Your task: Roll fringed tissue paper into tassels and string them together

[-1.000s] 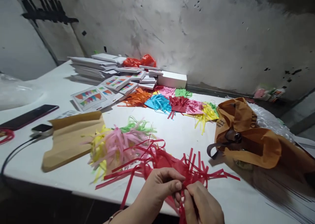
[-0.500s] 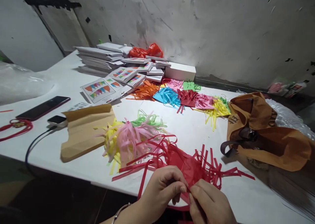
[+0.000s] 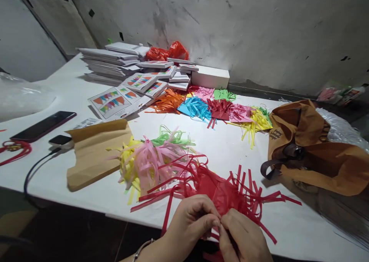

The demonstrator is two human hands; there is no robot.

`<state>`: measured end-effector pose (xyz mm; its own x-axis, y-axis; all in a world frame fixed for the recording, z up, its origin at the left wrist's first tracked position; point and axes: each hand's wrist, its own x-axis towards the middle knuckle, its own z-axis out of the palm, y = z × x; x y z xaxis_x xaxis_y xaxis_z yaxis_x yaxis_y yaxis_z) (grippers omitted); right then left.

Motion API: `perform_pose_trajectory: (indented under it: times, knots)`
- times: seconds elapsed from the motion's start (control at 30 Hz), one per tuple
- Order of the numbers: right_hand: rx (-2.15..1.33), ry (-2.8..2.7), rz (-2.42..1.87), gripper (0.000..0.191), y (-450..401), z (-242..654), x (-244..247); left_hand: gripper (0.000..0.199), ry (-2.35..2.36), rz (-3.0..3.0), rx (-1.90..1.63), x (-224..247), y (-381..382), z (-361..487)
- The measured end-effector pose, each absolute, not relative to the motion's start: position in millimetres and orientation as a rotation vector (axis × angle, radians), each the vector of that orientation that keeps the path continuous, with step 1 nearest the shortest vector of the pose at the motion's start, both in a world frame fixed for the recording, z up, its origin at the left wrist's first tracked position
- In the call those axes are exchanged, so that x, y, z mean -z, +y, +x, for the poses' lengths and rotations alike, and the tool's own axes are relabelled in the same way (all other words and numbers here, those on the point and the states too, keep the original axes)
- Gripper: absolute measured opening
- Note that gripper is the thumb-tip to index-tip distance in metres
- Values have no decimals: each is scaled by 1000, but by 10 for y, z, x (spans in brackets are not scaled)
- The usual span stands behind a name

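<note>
- Left hand and right hand: each grip was pinched closed on red fringed paper.
- It lay at the bench's near edge, long axis crosswise, strips pointing left and right.

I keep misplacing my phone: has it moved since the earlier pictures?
No. The phone keeps its place beyond the small cabled device, left of the brown paper; only the camera's view has shifted.
</note>
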<state>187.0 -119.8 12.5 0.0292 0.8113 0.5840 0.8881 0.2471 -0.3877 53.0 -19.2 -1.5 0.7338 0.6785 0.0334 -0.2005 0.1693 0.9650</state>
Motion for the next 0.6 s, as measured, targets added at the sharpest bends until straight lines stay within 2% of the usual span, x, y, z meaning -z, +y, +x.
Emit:
perform_pose_trajectory:
  times: [0.2, 0.43, 0.6]
  knots:
    - [-27, -1643, -1596, 22, -1221, 1874, -78, 29, 458, 1243, -612, -20, -155, 508]
    - [61, -1648, -1637, 25, -1214, 1832, -28, 36, 570, 1116, -486, -80, -109, 500]
    - [-57, -1627, -1603, 28, -1229, 1843, 44, 32, 547, 1130, -351, -126, -44, 452]
